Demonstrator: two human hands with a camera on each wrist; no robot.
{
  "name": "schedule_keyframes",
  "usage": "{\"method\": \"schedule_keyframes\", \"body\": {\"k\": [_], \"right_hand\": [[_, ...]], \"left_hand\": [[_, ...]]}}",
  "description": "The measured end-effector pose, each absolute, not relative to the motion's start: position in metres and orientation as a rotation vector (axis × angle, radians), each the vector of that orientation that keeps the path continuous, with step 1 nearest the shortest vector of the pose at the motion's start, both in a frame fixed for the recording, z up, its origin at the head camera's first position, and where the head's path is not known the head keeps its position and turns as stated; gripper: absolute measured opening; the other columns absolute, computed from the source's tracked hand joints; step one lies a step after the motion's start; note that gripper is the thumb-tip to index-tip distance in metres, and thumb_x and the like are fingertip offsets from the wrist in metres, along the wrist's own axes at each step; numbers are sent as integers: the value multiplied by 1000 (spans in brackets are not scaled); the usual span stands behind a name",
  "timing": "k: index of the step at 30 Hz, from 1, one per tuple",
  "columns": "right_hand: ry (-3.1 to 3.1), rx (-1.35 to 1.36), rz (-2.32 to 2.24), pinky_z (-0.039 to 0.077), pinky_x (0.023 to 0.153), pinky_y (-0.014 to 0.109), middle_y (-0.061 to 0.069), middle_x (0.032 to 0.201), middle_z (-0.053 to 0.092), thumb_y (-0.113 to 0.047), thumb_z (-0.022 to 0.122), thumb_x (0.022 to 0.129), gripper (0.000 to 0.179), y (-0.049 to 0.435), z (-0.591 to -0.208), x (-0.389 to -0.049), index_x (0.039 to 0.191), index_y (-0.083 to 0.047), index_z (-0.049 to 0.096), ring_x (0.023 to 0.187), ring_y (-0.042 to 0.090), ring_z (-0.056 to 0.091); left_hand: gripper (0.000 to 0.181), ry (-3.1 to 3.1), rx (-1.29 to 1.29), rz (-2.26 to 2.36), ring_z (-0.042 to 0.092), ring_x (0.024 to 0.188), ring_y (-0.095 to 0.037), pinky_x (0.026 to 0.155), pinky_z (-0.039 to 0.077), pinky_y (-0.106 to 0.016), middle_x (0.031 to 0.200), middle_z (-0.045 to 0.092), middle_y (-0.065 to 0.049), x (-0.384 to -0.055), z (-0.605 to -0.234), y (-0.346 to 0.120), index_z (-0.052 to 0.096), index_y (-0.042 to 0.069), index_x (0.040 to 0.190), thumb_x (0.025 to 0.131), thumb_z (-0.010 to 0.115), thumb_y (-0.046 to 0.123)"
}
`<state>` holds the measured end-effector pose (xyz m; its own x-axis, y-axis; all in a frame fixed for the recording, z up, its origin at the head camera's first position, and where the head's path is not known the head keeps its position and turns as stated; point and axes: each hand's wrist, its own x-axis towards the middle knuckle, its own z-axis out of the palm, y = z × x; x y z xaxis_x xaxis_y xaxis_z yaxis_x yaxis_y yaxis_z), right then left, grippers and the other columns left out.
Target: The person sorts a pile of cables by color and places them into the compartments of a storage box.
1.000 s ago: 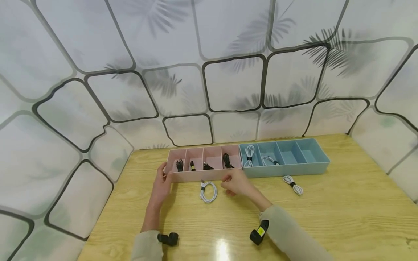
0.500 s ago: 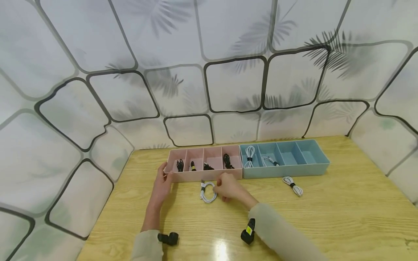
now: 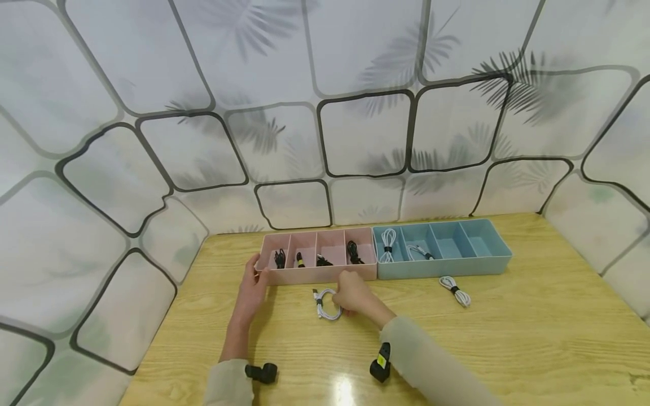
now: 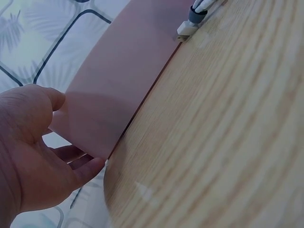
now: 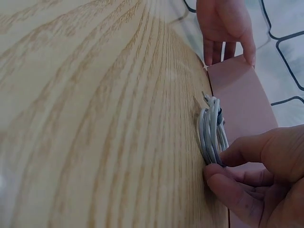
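Observation:
In the head view my right hand (image 3: pixel 356 293) pinches the right side of a coiled white charging cable (image 3: pixel 320 307) bound with a black strap. The right wrist view shows the cable coil (image 5: pixel 212 130) between thumb and fingers, close over the wooden table. My left hand (image 3: pixel 253 287) holds the left end of a pink divided storage box (image 3: pixel 315 276). In the left wrist view the thumb of the left hand (image 4: pixel 38 152) lies at the edge of the box's front wall (image 4: pixel 118 76), with fingertips at its lower corner. Black bundled cables (image 3: pixel 354 252) lie in the pink compartments.
A blue divided box (image 3: pixel 442 268) stands end to end with the pink one. White cables (image 3: pixel 388 245) lie in its two left compartments. Another bundled white cable (image 3: pixel 455 291) lies on the table (image 3: pixel 548 316) before it. A patterned curtain (image 3: pixel 365 197) rises behind.
My right hand has moved left to the white cable and taken hold of it. The coil has shifted slightly right and toward me. The left hand stays on the pink box.

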<state>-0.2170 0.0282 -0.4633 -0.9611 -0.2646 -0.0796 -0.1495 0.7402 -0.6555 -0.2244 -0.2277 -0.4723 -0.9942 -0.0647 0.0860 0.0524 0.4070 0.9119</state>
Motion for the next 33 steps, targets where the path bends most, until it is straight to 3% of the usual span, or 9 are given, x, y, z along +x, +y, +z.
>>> {"method": "schedule_keyframes", "body": {"k": [17, 25, 28, 33], "right_hand": [[2697, -420, -1089, 39, 36, 20, -2, 42, 54, 0, 65, 80, 32, 52, -459, -209, 49, -6, 58, 34, 9, 50], [2743, -490, -1158, 32, 39, 19, -8, 43, 43, 0, 63, 81, 36, 77, -457, -205, 50, -12, 50, 36, 4, 42], [2767, -504, -1207, 35, 39, 20, -7, 43, 46, 1, 61, 79, 32, 86, -456, -204, 51, -11, 52, 35, 4, 44], [2702, -431, -1351, 48, 41, 27, 5, 52, 58, 2, 60, 82, 21, 102, -450, -202, 62, -3, 60, 43, 20, 60]], "left_hand": [[54, -2559, 10, -1626, 47, 129, -45, 104, 39, -54, 141, 44, -33, -223, -474, -229, 22, 4, 156, 108, 43, 19], [53, -2533, 18, -1649, 49, 127, -44, 103, 40, -52, 136, 47, -34, -227, -475, -228, 24, 4, 155, 107, 44, 14], [53, -2532, 13, -1637, 50, 126, -44, 103, 41, -52, 136, 48, -34, -227, -475, -228, 24, 3, 155, 107, 44, 14], [53, -2531, 25, -1636, 50, 127, -44, 101, 42, -51, 136, 48, -33, -229, -477, -229, 25, 4, 154, 106, 44, 14]]}}
